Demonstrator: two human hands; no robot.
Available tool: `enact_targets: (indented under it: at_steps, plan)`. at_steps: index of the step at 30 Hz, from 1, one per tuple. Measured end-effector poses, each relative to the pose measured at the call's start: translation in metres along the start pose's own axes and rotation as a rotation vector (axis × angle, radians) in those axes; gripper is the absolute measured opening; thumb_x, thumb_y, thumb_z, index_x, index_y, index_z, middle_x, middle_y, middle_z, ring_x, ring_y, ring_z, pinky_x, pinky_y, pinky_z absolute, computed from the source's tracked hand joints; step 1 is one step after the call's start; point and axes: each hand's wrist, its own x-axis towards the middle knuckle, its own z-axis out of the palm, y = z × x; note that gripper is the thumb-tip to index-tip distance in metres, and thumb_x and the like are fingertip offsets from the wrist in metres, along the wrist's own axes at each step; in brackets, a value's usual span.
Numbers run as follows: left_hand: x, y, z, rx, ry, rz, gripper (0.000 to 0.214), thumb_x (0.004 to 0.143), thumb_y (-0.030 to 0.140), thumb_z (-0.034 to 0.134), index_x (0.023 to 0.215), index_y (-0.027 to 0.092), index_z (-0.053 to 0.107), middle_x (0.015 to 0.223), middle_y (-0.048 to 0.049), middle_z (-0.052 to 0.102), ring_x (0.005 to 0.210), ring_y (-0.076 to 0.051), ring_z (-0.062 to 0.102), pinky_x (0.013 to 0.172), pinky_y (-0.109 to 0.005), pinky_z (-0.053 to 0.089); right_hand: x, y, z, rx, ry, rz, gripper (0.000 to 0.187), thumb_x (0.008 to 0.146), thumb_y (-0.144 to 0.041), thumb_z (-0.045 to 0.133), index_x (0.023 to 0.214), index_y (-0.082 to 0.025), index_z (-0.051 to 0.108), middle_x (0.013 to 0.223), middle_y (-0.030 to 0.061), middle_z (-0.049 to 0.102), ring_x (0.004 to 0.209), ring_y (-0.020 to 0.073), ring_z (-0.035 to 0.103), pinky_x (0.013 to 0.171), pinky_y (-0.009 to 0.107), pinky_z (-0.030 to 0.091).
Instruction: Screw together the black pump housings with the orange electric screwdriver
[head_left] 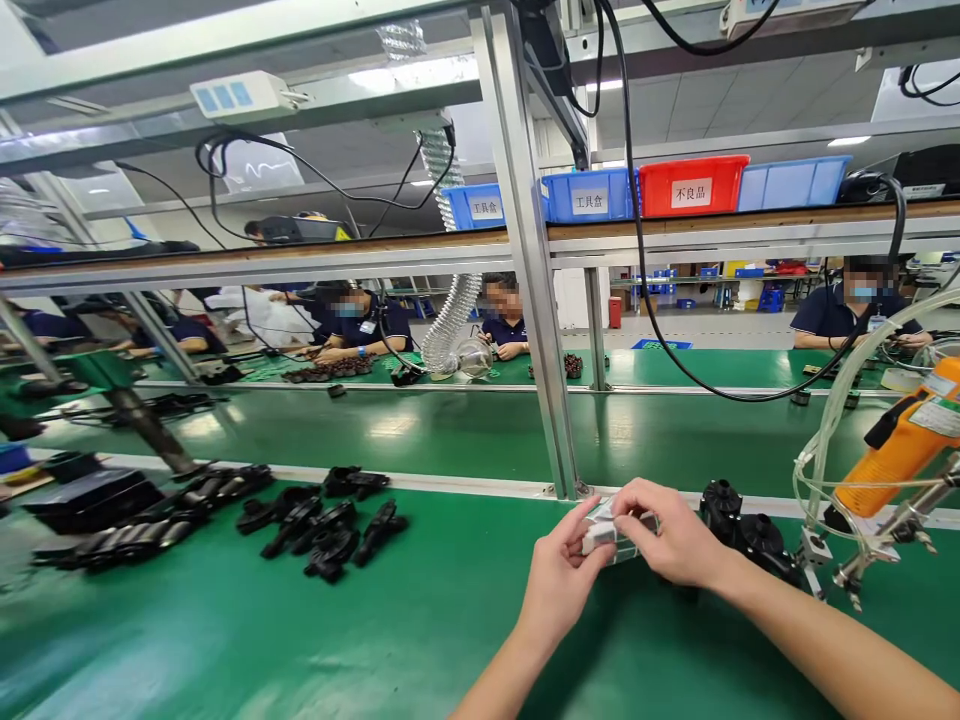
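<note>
A whitish piece [599, 537] is held between the two hands [556, 577] [675, 538].

Green table [300, 640] across the bottom; whitish piece [598, 537] right of centre; black parts [330, 545] lower left; orange tool [900, 452] far right; red bin [691, 187] upper right.

Front-left of the metal post [529, 280], the worktop [457, 610] leaves passing room. Black parts [330, 545] obstruct farther left of it; black housings [759, 540] and an orange tool [889, 462], to its right.
</note>
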Motion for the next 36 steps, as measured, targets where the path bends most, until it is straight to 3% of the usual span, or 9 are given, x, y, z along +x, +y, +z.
enact_targets:
  at_steps: [2, 5, 7, 10, 13, 21, 26, 31, 36]
  plan:
    - [0.003, -0.001, -0.004, 0.064, 0.041, 0.026, 0.050, 0.079, 0.038, 0.079, 0.125, 0.017, 0.071, 0.098, -0.0074, 0.081, 0.088, -0.025, 0.076, 0.080, -0.033, 0.063, 0.001, 0.000, -0.006, 0.033, -0.003, 0.035, 0.008, 0.100, -0.017, 0.058, 0.105, -0.022, 0.059, 0.109, 0.0059, 0.066, 0.102, 0.0213, 0.062, 0.088, 0.034, 0.051]
    - [0.004, 0.000, -0.007, 0.162, 0.075, 0.093, 0.034, 0.084, 0.045, 0.075, 0.102, 0.017, 0.078, 0.095, -0.0085, 0.080, 0.086, -0.027, 0.074, 0.079, -0.034, 0.062, 0.001, 0.002, -0.010, 0.044, -0.018, 0.091, 0.037, 0.091, -0.013, 0.068, 0.125, -0.027, 0.059, 0.119, 0.0056, 0.066, 0.112, 0.0257, 0.060, 0.098, 0.042, 0.047]
    - [0.004, 0.001, -0.007, 0.186, 0.082, 0.143, 0.032, 0.087, 0.046, 0.072, 0.099, 0.018, 0.079, 0.101, -0.0100, 0.080, 0.094, -0.029, 0.074, 0.082, -0.034, 0.061, 0.000, 0.005, -0.008, 0.053, -0.005, 0.131, 0.042, 0.091, -0.010, 0.065, 0.128, -0.027, 0.057, 0.115, 0.0049, 0.068, 0.109, 0.0253, 0.062, 0.099, 0.044, 0.046]
    - [0.001, 0.000, -0.005, 0.183, 0.111, 0.173, 0.030, 0.090, 0.045, 0.070, 0.096, 0.018, 0.080, 0.099, -0.0095, 0.080, 0.093, -0.028, 0.073, 0.085, -0.033, 0.059, 0.000, 0.008, -0.003, 0.072, 0.023, 0.161, 0.039, 0.090, -0.007, 0.062, 0.124, -0.026, 0.057, 0.104, 0.0024, 0.070, 0.102, 0.0236, 0.065, 0.100, 0.045, 0.045]
    - [0.001, -0.004, -0.004, 0.208, 0.157, 0.151, 0.029, 0.090, 0.044, 0.070, 0.088, 0.017, 0.080, 0.082, -0.0059, 0.078, 0.077, -0.023, 0.069, 0.072, -0.029, 0.055, -0.001, 0.008, 0.000, 0.087, 0.026, 0.174, 0.035, 0.090, -0.008, 0.064, 0.119, -0.025, 0.058, 0.097, 0.0006, 0.072, 0.101, 0.0239, 0.067, 0.099, 0.044, 0.045]
    - [0.003, -0.007, -0.008, 0.256, 0.173, 0.165, 0.032, 0.092, 0.045, 0.068, 0.084, 0.017, 0.079, 0.075, -0.0027, 0.075, 0.068, -0.019, 0.063, 0.064, -0.024, 0.049, -0.002, 0.009, 0.001, 0.095, 0.123, 0.133, 0.037, 0.093, -0.017, 0.066, 0.128, -0.024, 0.054, 0.104, 0.0055, 0.074, 0.116, 0.0287, 0.063, 0.103, 0.049, 0.045]
    - [0.003, -0.004, -0.008, 0.336, 0.172, 0.203, 0.035, 0.094, 0.044, 0.066, 0.075, 0.017, 0.076, 0.065, -0.0001, 0.069, 0.061, -0.017, 0.059, 0.059, -0.024, 0.044, -0.002, 0.003, 0.002, 0.147, 0.148, 0.038, 0.022, 0.094, -0.020, 0.064, 0.115, -0.024, 0.059, 0.096, 0.0052, 0.074, 0.099, 0.0251, 0.069, 0.099, 0.048, 0.052]
    - [-0.001, -0.002, -0.005, 0.441, 0.113, 0.285, 0.031, 0.094, 0.041, 0.067, 0.074, 0.020, 0.078, 0.070, -0.0015, 0.074, 0.065, -0.018, 0.064, 0.064, -0.025, 0.046, 0.000, -0.010, 0.008, 0.468, 0.198, 0.194, 0.067, 0.088, -0.017, 0.068, 0.145, -0.030, 0.034, 0.135, 0.0108, 0.058, 0.109, 0.0202, 0.067, 0.086, 0.036, 0.061]
    - [-0.002, -0.005, -0.004, 0.492, 0.062, 0.362, 0.025, 0.096, 0.036, 0.064, 0.086, 0.022, 0.081, 0.083, -0.0032, 0.081, 0.074, -0.020, 0.071, 0.070, -0.026, 0.051, 0.000, -0.018, 0.005, 0.577, 0.145, 0.229, 0.069, 0.087, -0.013, 0.065, 0.145, -0.032, 0.032, 0.136, 0.0116, 0.051, 0.104, 0.0181, 0.064, 0.080, 0.033, 0.060]
